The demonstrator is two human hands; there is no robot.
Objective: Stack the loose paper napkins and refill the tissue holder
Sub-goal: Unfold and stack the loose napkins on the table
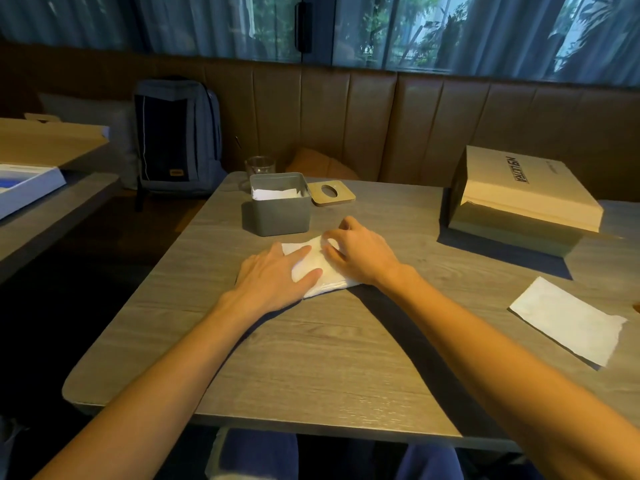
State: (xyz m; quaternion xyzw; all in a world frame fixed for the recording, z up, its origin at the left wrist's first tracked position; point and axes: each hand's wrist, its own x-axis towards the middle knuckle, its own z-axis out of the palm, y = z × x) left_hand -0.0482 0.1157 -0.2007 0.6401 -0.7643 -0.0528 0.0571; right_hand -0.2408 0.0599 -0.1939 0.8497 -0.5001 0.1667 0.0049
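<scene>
**A:** Two hands on the napkin stack mid-table, just in front of the holder. Left hand lies flat on it, right hand has fingers curled, pressing the far edge.

**B:** Looks soft and floppy, so I'd pinch both sides. Holder's open, lid beside it, a few napkins inside. One loose napkin near the right edge.

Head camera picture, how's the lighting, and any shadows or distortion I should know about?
Head view: dim, bluish window light; both forearms cast long dark shadows across the table; wide-angle bending curves the table edges; napkin stack is bright, slightly washed out.
</scene>
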